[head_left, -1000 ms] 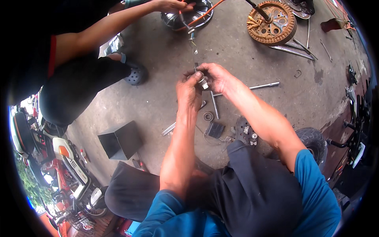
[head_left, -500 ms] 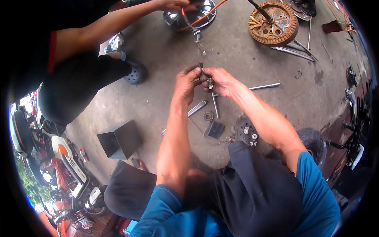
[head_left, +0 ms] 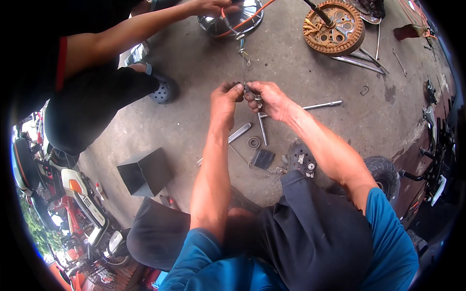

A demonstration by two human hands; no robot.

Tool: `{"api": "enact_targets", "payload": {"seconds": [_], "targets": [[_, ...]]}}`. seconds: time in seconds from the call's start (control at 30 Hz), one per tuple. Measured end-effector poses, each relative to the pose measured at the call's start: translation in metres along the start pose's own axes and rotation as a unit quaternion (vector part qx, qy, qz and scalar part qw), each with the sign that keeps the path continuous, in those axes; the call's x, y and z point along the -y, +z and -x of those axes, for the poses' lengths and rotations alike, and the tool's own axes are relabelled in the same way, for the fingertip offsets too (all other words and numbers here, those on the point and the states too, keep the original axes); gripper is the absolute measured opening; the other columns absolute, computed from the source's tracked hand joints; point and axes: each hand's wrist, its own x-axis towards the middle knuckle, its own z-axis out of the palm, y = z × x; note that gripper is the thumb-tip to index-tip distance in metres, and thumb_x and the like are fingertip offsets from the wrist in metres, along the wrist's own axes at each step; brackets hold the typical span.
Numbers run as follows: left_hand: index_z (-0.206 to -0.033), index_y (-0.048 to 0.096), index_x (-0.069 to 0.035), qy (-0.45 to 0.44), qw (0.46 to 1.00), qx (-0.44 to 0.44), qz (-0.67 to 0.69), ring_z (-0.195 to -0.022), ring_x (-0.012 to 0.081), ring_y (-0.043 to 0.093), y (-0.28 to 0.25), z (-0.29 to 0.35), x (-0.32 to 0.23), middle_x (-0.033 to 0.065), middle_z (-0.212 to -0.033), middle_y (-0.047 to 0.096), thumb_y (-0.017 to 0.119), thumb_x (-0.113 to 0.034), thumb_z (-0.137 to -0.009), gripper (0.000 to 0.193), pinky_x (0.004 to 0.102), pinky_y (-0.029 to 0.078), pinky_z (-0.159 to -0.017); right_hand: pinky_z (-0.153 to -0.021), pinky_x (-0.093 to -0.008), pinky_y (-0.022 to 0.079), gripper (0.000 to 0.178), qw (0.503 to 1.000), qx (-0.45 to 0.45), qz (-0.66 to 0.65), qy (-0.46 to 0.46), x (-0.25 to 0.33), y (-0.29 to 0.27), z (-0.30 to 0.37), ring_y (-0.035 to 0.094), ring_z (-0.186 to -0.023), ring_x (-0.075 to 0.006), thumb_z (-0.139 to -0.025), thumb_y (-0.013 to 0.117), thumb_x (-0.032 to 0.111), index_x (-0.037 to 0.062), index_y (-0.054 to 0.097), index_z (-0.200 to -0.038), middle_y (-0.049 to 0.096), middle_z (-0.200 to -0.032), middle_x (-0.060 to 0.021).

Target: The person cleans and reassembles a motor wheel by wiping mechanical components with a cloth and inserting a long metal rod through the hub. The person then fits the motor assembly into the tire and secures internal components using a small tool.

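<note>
Thin wire point(head_left: 243, 72) runs down the upper middle of the frame to the fingertips of both hands. A second ago the small metal fitting point(head_left: 258, 103) was out in the gap between the hands, its pale face showing; now it sits back under the curled lower fingers of the right hand point(head_left: 271, 99), whose thumb and forefinger appear to pinch the wire's lower end. The left hand point(head_left: 223, 105) has its thumb and forefinger pressed together just beside the wire; whether anything is caught between them I cannot tell. Compared with half a second ago, a narrow gap has opened between the two sets of fingertips. That suggests the work in hand has passed from the fitting to the wire end, with the fitting parked in the palm side of the grip. With the left forearm shifted to the left, the silver-handled tool point(head_left: 240, 133) near the centre is uncovered. At the top of the frame, a co-worker's hand point(head_left: 213, 7) stays by the shiny round part point(head_left: 248, 10) and orange cable point(head_left: 266, 6).
</note>
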Motion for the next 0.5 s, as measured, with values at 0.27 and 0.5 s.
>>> {"api": "enact_targets", "payload": {"seconds": [0.27,0.5], "targets": [[-0.092,0.063,0.005,0.032,0.993,-0.097,-0.05,-0.07,0.0151,0.056,0.008,0.022,-0.011,0.0079,-0.08,0.063,0.064,-0.013,-0.087,0.018,0.029,0.045,-0.065,-0.058,-0.028,0.042,0.018,0.99,0.04,0.069,-0.116,0.003,0.011,0.008,0.053,-0.067,-0.0126,-0.092,0.053,0.023,0.0059,0.059,-0.094,0.058,-0.079,-0.0034],[-0.095,0.065,0.006,0.074,0.987,-0.114,-0.089,-0.072,0.0154,0.057,0.014,0.034,-0.015,0.0071,-0.081,0.064,0.065,-0.013,-0.085,0.021,0.0288,0.045,-0.068,-0.051,-0.0269,0.04,0.027,0.963,-0.051,0.19,-0.186,0.002,0.022,-0.007,0.053,-0.064,-0.0123,-0.089,0.056,0.028,0.0013,0.058,-0.091,0.057,-0.076,-0.0044]]}}
